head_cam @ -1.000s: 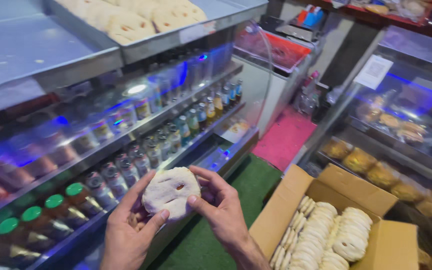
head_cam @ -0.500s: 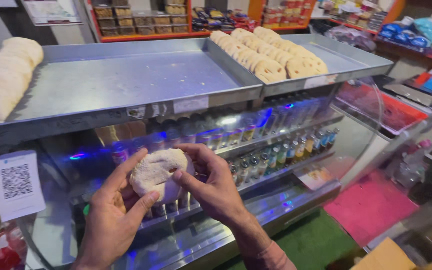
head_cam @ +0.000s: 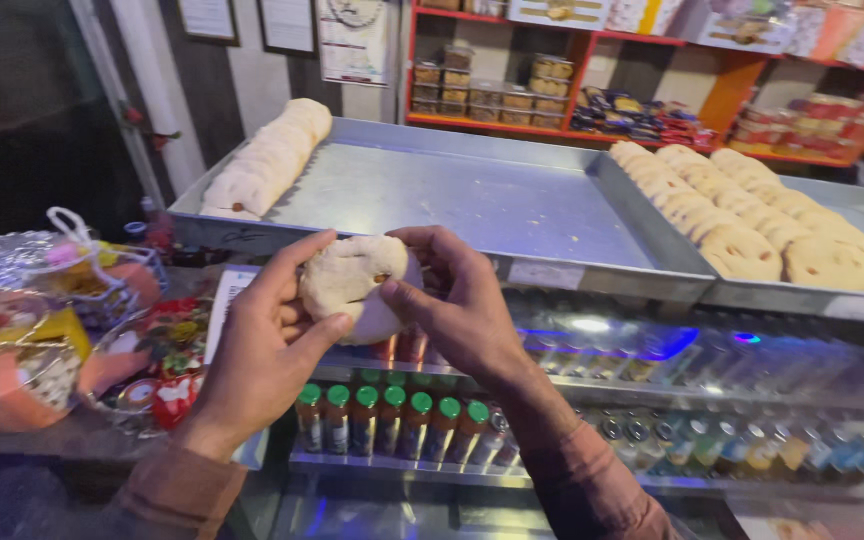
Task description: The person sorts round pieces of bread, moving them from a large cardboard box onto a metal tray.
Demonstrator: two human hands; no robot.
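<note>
Bread round (head_cam: 352, 285), pale, flat-topped, with a small dark speck near its right edge; held in the air between both hands, in front of the near rim of the large metal tray (head_cam: 492, 205) and above the glass display case (head_cam: 652, 400); touching neither. Left hand (head_cam: 262, 350): thumb pressed against the lower edge of the round, fingers curled up over its left side, closed on it. Right hand (head_cam: 457, 300): fingers bent over the top and right edge, thumb at the front, likewise clamped on the round; both wrists in brown sleeves.

Large metal tray: mostly bare steel; one row of similar rounds (head_cam: 267, 160) overlapping along its left side. Second tray (head_cam: 852, 300), just beside the first on the right: two rows of rounds (head_cam: 752, 215) with dimpled tops. Display case beneath the trays: lit blue; a row of small bottles with green caps (head_cam: 392, 420) on the lower shelf, more bottles to the right, blurred. Wrapped packets (head_cam: 42, 310), clear film with red and yellow contents, heaped at the left of the counter. Red shelving (head_cam: 592, 95) on the far wall, stocked with boxes and packets; too small to tell their kind.
</note>
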